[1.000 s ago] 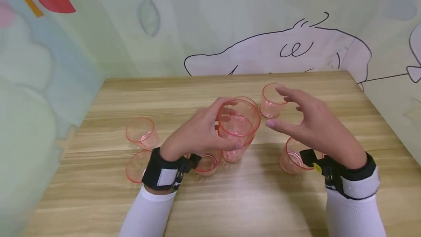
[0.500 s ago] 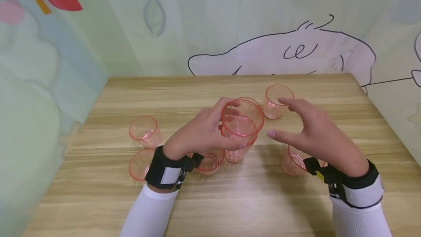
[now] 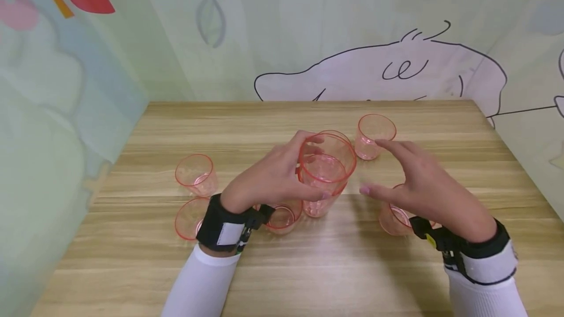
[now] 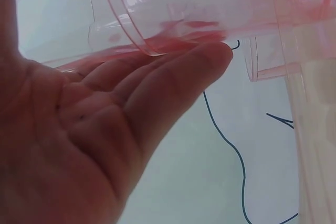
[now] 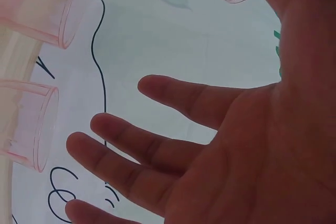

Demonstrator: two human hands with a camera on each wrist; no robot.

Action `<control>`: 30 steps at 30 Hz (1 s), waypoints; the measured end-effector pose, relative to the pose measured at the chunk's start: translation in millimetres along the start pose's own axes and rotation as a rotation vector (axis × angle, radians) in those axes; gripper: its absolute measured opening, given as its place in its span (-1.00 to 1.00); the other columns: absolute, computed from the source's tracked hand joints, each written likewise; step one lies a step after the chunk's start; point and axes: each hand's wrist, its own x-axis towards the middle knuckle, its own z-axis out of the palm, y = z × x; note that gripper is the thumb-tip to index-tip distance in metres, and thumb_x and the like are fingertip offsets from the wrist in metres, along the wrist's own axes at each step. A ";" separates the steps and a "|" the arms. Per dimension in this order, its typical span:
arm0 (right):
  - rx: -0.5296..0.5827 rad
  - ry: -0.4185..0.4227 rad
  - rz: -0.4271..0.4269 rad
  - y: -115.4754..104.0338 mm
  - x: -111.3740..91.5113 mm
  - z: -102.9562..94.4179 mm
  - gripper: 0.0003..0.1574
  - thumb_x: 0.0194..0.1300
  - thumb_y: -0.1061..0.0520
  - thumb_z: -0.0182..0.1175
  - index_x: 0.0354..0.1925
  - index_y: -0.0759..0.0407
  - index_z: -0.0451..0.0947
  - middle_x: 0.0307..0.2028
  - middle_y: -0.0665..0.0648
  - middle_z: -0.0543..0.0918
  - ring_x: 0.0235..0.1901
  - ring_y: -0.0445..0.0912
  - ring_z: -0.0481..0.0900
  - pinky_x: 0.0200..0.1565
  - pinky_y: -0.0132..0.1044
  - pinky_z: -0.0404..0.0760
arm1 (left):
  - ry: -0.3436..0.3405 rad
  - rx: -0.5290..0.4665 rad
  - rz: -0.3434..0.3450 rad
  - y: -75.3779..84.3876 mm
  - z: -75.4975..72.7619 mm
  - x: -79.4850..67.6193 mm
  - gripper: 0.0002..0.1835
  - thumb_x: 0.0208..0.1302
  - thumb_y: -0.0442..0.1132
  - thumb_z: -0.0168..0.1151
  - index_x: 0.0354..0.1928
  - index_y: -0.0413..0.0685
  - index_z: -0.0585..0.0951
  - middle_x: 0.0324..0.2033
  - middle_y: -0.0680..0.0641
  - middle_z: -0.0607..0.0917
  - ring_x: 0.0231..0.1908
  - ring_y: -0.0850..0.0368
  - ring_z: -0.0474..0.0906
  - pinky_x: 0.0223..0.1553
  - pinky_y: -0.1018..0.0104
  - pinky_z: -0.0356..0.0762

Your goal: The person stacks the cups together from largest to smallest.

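My left hand point(image 3: 266, 176) grips a clear pink plastic cup point(image 3: 327, 170), thumb on the near side and fingers round the far side. More red rims show behind and below that cup, so it overlaps other cups at the same spot. In the left wrist view, the fingers point(image 4: 163, 82) lie along the cup wall. My right hand point(image 3: 425, 180) hovers to the right with thumb and fingers spread, holding nothing. Its fingertips overlap a far cup point(image 3: 366, 147) in the head view. Another cup point(image 3: 391, 221) stands partly hidden below the right hand.
Beside the left wrist stands one cup point(image 3: 282, 219). Farther left are two more, an upper one point(image 3: 203, 186) and a lower one point(image 3: 186, 220) partly behind the wrist strap. The wooden table point(image 3: 335, 278) meets a printed curtain point(image 3: 282, 28) at its back edge.
The right hand has dropped slightly, its fingers still apart. My left hand keeps its grip on the cup in the same place. The whole head view has shifted a little.
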 end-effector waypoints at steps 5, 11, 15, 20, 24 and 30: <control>-0.006 -0.026 0.018 1.4 -1.4 1.1 0.23 0.08 -0.44 0.41 0.50 0.10 0.21 0.33 0.35 0.36 0.32 0.30 0.27 0.19 0.36 0.33 | -0.003 0.005 -0.005 0.4 1.0 0.3 -0.12 -0.01 -0.12 0.58 0.33 0.07 0.28 0.14 0.05 0.61 0.06 0.11 0.59 0.06 0.22 0.51; 0.008 -0.037 0.015 3.0 -3.7 0.8 0.25 0.08 -0.43 0.42 0.51 0.11 0.18 0.33 0.36 0.33 0.33 0.28 0.25 0.19 0.34 0.33 | 0.003 0.008 -0.007 0.3 1.2 0.4 -0.12 -0.01 -0.12 0.58 0.33 0.07 0.28 0.13 0.06 0.61 0.06 0.11 0.59 0.07 0.23 0.51; 0.002 -0.049 0.020 3.9 -4.9 0.7 0.28 0.08 -0.43 0.42 0.52 0.13 0.15 0.34 0.39 0.31 0.33 0.30 0.24 0.20 0.35 0.31 | 0.006 0.009 -0.009 1.3 1.0 0.7 -0.12 -0.01 -0.10 0.59 0.32 0.06 0.29 0.11 0.06 0.61 0.06 0.11 0.59 0.07 0.24 0.52; -0.018 -0.089 0.064 4.2 -5.2 1.5 0.34 0.06 -0.48 0.40 0.54 0.13 0.11 0.36 0.41 0.27 0.33 0.32 0.23 0.20 0.37 0.30 | 0.008 0.025 -0.001 0.8 0.5 1.1 -0.11 -0.01 -0.09 0.60 0.32 0.03 0.29 0.12 0.06 0.61 0.06 0.13 0.58 0.07 0.25 0.50; -0.048 -0.122 0.101 5.5 -6.2 2.4 0.40 0.03 -0.55 0.36 0.55 0.13 0.08 0.36 0.45 0.27 0.31 0.35 0.26 0.18 0.38 0.33 | 0.001 0.027 0.002 0.8 0.6 1.3 -0.11 0.00 -0.07 0.60 0.32 0.03 0.28 0.14 0.06 0.60 0.06 0.13 0.58 0.07 0.25 0.50; -0.077 -0.142 0.121 7.0 -7.0 4.1 0.43 0.02 -0.58 0.33 0.55 0.17 0.07 0.34 0.51 0.27 0.28 0.40 0.29 0.14 0.41 0.35 | -0.001 0.012 0.000 1.0 -0.2 0.5 -0.11 0.00 -0.06 0.60 0.32 0.04 0.28 0.14 0.06 0.60 0.05 0.13 0.58 0.05 0.26 0.53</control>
